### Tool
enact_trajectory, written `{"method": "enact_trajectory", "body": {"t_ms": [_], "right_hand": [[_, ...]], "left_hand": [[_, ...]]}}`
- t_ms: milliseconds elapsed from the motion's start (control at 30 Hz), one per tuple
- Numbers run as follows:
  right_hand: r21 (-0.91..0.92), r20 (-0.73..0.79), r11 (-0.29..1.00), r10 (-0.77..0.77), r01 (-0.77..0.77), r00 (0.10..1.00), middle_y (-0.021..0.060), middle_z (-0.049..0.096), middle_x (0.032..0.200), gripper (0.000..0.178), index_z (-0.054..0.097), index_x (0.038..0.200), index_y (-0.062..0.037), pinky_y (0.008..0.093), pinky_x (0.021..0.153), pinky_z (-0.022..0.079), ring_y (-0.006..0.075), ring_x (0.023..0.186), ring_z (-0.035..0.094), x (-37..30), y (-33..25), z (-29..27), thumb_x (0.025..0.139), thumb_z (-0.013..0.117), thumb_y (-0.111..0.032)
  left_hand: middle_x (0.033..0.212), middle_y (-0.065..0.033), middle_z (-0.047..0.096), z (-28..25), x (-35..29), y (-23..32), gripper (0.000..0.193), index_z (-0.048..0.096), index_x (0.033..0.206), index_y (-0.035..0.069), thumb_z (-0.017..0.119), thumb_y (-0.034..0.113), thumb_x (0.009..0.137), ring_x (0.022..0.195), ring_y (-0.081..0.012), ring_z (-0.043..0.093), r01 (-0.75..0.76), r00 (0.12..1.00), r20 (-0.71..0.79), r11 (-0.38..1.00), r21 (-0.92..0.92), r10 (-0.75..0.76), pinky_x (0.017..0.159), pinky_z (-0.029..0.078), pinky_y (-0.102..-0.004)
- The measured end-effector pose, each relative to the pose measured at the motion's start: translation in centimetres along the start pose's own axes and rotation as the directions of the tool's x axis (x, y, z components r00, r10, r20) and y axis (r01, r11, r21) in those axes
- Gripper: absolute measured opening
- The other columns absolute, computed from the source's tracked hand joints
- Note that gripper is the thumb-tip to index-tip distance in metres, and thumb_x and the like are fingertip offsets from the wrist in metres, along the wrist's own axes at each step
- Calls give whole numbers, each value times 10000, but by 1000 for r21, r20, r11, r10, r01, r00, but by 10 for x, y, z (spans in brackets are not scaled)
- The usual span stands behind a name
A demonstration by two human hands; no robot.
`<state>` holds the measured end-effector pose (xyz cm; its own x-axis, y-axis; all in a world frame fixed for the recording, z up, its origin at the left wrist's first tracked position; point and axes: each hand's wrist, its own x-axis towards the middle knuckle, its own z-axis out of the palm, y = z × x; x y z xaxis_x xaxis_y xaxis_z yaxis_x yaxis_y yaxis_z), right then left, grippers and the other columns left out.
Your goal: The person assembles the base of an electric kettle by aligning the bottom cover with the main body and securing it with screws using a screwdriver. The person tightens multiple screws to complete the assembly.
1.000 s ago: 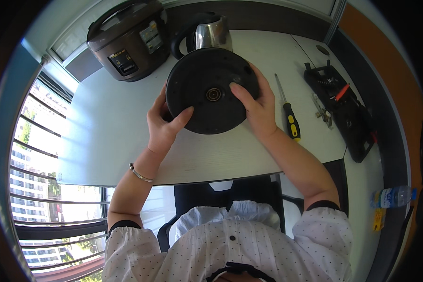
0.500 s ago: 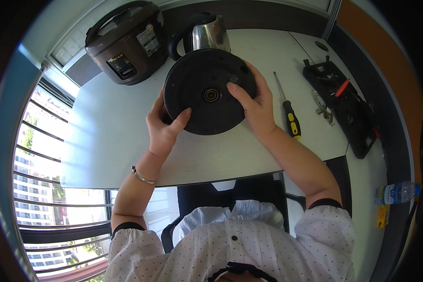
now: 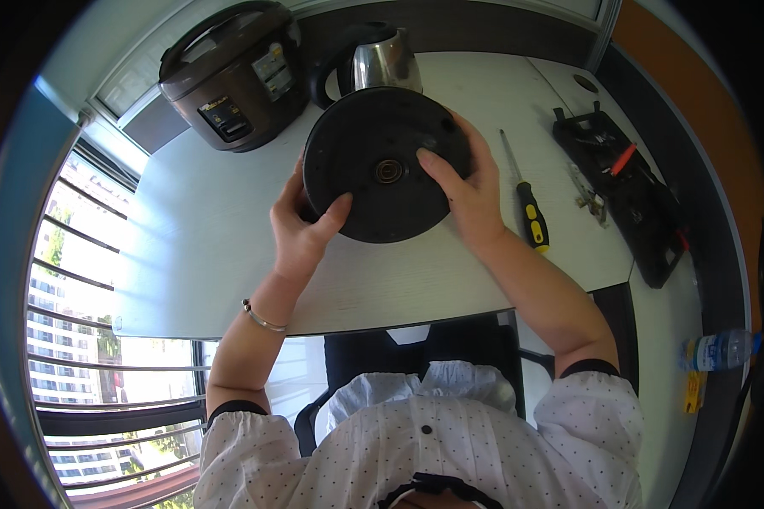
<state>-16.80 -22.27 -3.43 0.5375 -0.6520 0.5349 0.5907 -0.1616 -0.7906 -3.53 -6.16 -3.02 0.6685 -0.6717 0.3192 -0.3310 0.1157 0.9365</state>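
L hand (image 3: pixel 300 240) + R hand (image 3: pixel 477 197) both grip disc (image 3: pixel 373 127), not yet set down, screwdriver (image 3: pixel 531 214) unheld twd R edge of table (image 3: pixel 204 246): prob. mid-job.

Daylight pours in through the window (image 3: pixel 148 373) on the left, bleached white in patches, laying a bluish sheen over that end of the bench (image 3: pixel 187 237). The steel kettle (image 3: pixel 386 64) glints. Rightward it dims; straight edges bow toward a black rim.
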Motion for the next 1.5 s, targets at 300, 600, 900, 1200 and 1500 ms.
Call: {"method": "enact_trajectory", "body": {"t_ms": [300,600,900,1200,1500], "right_hand": [[5,-11,997,76,-76,997,116,562,1206,556,459,1308,-10,313,978,441,196,1125,540,-1,-8,3,812,702,-81],[-52,-32,995,80,-81,996,125,533,1249,567,462,1312,-15,325,1001,422,211,1149,525,-1,-6,2,813,709,-119],[-72,-27,995,69,-71,997,130,531,1249,577,463,1313,-13,324,1001,425,214,1145,526,0,-5,2,807,717,-124],[-30,-8,999,41,-41,999,124,554,1229,555,452,1319,5,310,988,434,197,1134,536,0,-4,2,831,698,-99],[0,16,999,-43,43,999,115,564,1197,536,455,1303,21,290,955,440,174,1092,546,-1,2,4,839,693,-104]], "left_hand": [[1004,-114,659,0,0,0,803,371,1394,-73,735,169,720,907,-131,609,-9,1000,-6,1000,-4,9,844,477,-259],[886,-107,697,0,1,-10,839,371,1409,-35,743,202,695,832,-116,642,-84,996,-32,996,21,85,805,488,-252],[895,-106,697,0,2,-11,831,380,1406,-29,744,189,693,831,-115,644,-94,994,-46,995,34,96,790,494,-252],[934,-107,686,1,1,-4,803,381,1403,-37,734,158,710,863,-114,619,-68,997,-30,997,21,69,813,493,-262],[1114,-113,622,-2,-1,-2,759,390,1388,-61,723,164,744,1003,-152,579,-26,1000,-8,1000,-4,26,906,455,-285]]}}
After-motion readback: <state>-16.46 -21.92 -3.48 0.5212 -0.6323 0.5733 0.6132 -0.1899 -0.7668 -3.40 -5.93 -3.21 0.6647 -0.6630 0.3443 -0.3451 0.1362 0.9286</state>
